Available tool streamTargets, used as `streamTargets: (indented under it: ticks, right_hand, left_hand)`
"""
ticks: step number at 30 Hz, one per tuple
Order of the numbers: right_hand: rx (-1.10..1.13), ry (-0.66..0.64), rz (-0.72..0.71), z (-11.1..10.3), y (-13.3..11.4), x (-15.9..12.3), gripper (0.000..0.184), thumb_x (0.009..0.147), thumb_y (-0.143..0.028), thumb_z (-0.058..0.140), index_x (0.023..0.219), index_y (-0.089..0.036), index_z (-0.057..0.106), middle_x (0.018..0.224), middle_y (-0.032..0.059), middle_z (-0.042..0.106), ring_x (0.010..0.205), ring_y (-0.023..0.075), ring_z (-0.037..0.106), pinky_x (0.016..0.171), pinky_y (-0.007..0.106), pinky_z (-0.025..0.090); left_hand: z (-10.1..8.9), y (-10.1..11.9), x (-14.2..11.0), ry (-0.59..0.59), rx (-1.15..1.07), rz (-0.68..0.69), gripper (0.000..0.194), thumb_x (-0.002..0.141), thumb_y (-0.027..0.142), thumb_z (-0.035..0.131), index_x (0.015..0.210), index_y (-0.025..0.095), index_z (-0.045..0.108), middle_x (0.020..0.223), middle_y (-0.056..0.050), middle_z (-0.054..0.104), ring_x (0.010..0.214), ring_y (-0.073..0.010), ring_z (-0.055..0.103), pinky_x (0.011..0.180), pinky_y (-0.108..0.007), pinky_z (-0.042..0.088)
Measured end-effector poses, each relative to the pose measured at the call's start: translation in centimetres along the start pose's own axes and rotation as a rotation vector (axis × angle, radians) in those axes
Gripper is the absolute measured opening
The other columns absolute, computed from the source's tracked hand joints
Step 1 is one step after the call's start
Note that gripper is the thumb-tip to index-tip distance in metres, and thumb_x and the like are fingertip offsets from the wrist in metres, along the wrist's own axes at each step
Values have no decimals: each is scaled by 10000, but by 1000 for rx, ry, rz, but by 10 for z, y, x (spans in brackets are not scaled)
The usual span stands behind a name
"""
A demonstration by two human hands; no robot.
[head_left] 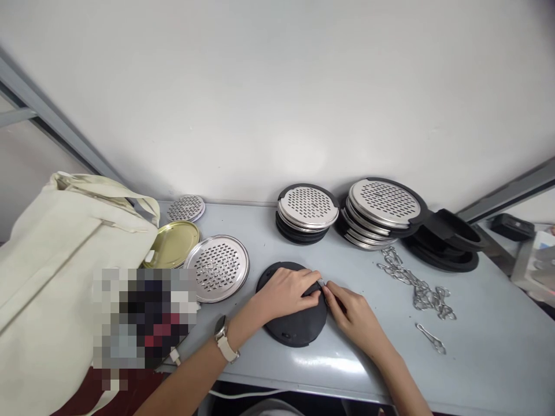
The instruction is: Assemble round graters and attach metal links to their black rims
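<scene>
A black round disc (299,326) lies flat on the table near its front edge. My left hand (288,292) rests across it from the left, thumb and fingers closed around a raised black part at its upper right. Beside it, my right hand (349,309) pinches at the disc's right edge, where a small metal piece (321,282) shows between the two hands. Its exact kind is mostly hidden by my fingertips. To the right lie a loose wire clip (430,338) and a tangle of similar wire clips (416,286).
Two stacks of black-rimmed metal grater discs (309,207) (384,202) stand by the wall. Black round parts (451,240) lie at right. At left are a grater plate (217,268), a gold lid (177,242), a small perforated disc (186,208) and a cream bag (73,248).
</scene>
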State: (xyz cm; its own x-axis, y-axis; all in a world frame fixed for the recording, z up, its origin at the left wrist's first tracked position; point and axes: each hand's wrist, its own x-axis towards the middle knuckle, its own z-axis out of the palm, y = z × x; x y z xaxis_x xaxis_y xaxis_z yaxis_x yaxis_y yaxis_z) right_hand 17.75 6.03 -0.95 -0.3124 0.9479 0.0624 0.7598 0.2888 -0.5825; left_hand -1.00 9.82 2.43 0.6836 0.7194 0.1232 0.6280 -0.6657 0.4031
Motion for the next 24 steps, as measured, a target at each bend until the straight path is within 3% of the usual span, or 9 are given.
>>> streamTargets:
  ticks: [17,24]
  right_hand:
    - [77,-5,9,-3,-3,-1,302,954,-329,339,687,-211,413,585,-29,481,536,125,468,539,246,342]
    - [145,-13,58,-4,-2,-1,340,949,-372,349,651,-209,365,545,-52,385,505,105,366,496,231,292]
  left_hand:
    - [-5,-1,2,-15,-113,-2,76,846,277,532,855,204,549,708,39,566,623,-115,529,580,-234,328]
    - [-4,-2,1,-7,-119,4,93,847,287,530,827,198,545,675,42,551,607,-113,515,567,-231,315]
